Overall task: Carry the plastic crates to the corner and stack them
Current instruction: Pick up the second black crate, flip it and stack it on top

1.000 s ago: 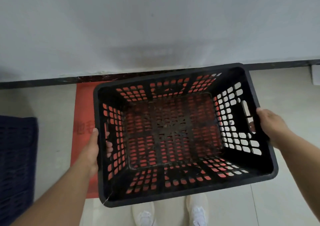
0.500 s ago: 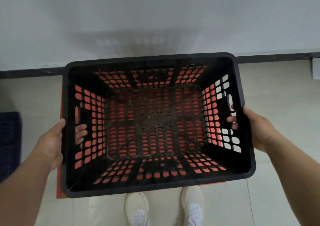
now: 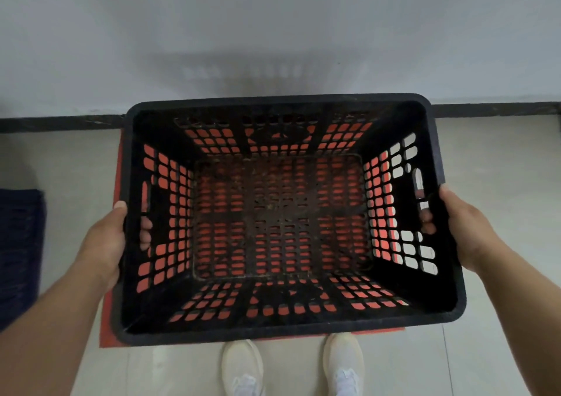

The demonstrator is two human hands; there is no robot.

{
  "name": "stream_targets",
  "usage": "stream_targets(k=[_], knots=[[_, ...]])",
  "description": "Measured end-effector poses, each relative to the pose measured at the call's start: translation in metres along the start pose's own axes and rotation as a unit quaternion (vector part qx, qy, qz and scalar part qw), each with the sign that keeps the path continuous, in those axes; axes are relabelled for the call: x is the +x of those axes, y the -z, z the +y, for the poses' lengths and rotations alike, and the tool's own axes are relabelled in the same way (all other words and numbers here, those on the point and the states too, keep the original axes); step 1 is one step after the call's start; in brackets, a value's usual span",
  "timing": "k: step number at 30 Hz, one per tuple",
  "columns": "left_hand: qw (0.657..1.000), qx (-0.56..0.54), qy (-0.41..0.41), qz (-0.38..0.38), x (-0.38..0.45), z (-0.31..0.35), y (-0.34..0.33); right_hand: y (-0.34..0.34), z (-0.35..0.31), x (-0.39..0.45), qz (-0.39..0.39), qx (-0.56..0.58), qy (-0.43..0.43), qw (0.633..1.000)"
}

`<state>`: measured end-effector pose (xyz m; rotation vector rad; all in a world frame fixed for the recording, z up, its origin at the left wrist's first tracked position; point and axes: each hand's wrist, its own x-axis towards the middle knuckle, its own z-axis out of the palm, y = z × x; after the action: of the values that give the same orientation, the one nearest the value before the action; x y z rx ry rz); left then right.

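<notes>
I hold a black perforated plastic crate [image 3: 449, 313] in front of me, its opening facing up. My left hand [image 3: 104, 244] grips the left side handle, fingertips poking through the slot. My right hand [image 3: 464, 228] grips the right side handle the same way. Directly below the crate lies a red flat thing [image 3: 107, 329], a mat or a lid, seen through the holes and at the crate's left and front edges. A dark blue crate [image 3: 18, 253] stands on the floor at the far left, cut off by the frame edge.
A grey wall [image 3: 273, 31] with a black skirting strip [image 3: 54, 122] runs just beyond the crate. The floor is pale tile [image 3: 501, 159]. My white shoes [image 3: 243, 368] stand right below the crate's near edge.
The crate has shifted left and squared up over the red thing, which it now covers almost fully. Both hands keep their grip on the handles.
</notes>
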<state>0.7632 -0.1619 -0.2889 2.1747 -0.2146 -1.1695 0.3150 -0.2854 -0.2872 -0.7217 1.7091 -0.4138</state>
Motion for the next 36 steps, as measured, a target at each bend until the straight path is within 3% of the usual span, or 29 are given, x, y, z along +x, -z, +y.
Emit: stream_targets(k=[9,23,29,36], knots=[[0.999,-0.044,0.012,0.014,-0.024,0.016,0.016,-0.003,-0.027,-0.024,0.02,-0.011,0.029,0.999],[0.974,-0.195,0.059,0.096,-0.203,0.047,0.161,-0.011,-0.162,-0.182,-0.053,-0.108,0.056,0.991],[0.947,-0.266,0.071,0.166,-0.303,0.056,0.239,-0.043,-0.235,-0.268,-0.111,-0.159,0.114,0.974],[0.911,-0.335,0.081,0.228,-0.374,0.052,0.33,-0.136,-0.306,-0.335,-0.19,-0.224,0.153,0.944]])
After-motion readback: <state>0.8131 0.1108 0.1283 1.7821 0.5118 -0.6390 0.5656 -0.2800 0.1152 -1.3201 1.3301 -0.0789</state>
